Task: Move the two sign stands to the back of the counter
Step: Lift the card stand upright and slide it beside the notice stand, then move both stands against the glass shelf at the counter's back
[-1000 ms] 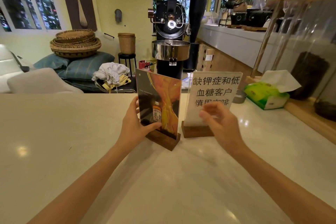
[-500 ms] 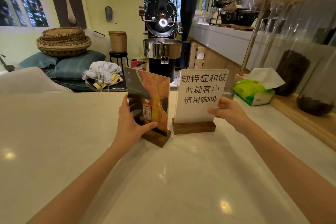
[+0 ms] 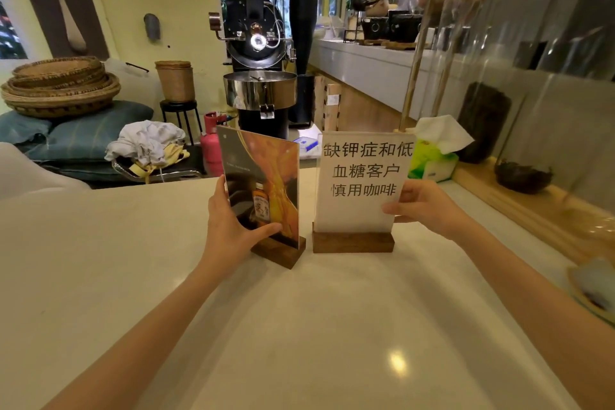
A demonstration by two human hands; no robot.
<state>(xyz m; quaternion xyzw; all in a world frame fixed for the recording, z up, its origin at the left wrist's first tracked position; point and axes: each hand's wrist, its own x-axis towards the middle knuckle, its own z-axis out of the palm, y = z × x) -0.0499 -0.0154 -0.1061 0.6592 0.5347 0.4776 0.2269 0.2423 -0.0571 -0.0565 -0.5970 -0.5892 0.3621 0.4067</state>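
At 12 o'clock on the pale counter, toward its far edge: two sign stands, side by side, bases near but apart.
Item 1, orange poster stand, wooden base, turned at an angle; left hand pinches the panel's lower left edge, thumb on the printed face, fingers behind.
Item 2, white text stand, wooden base, upright; right hand grips the panel's right edge (fingers behind hidden).
Tissue box at 1 o'clock, just beyond.
Step judged: both stands held, placement nearly complete; next calls for squaring item 1, then letting go gently
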